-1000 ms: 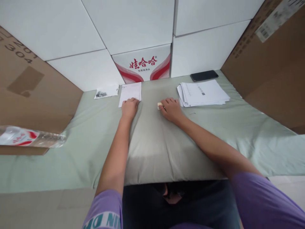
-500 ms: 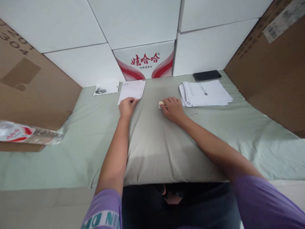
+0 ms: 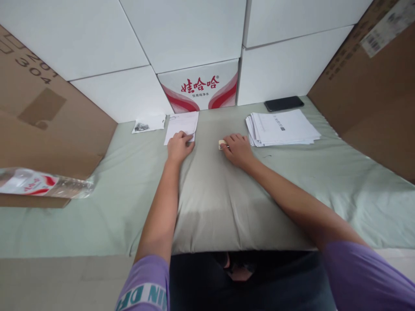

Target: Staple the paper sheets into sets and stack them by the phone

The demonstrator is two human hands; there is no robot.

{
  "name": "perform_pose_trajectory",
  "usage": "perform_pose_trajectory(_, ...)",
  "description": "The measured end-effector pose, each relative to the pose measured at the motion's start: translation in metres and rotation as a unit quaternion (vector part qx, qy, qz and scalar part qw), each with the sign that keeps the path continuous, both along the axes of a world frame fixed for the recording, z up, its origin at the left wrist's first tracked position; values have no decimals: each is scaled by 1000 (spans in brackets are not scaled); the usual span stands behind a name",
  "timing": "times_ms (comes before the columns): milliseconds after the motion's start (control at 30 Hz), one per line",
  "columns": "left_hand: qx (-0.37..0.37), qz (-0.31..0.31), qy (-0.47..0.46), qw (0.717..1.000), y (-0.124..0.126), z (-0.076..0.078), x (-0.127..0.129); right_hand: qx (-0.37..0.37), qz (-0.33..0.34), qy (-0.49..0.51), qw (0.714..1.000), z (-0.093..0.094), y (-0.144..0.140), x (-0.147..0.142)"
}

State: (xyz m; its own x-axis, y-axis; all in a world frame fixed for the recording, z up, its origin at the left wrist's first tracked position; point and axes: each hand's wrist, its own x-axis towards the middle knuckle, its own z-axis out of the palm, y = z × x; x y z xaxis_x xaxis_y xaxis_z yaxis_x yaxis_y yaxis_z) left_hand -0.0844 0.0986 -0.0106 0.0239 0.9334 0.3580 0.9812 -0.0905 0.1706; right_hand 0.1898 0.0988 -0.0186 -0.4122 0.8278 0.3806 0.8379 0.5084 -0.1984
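Potentially, left-side paper skews if left hand, fingers parted, slips; right hand grips a cream block.

Purple short sleeves — white left band, teal letters — dark trousers

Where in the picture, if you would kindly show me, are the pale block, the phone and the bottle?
Pale block point(image 3: 221, 143): head view, on its uncovered end.
Phone point(image 3: 284, 103): head view, middle of its dark face.
Bottle point(image 3: 43, 184): head view, on its red-and-white label.
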Motion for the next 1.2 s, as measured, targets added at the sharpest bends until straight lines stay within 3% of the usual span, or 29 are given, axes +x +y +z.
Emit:
perform_pose_trajectory(167, -13, -9, 22, 1000, 5, -1, -2, 2, 3, 1, 1000, 0, 0, 0)
perform_pose_trajectory(433, 35, 9, 20, 999, 7, 1, -1, -9, 4, 3, 1000, 2, 0, 0)
perform_pose_trajectory(900, 48, 43, -49, 997, 6, 6, 2, -7, 3, 3, 1000, 4, -1, 0)
perform_pose_trajectory(1200, 55, 63, -93, 992, 8, 1, -7, -9, 4, 4, 1000, 2, 0, 0)
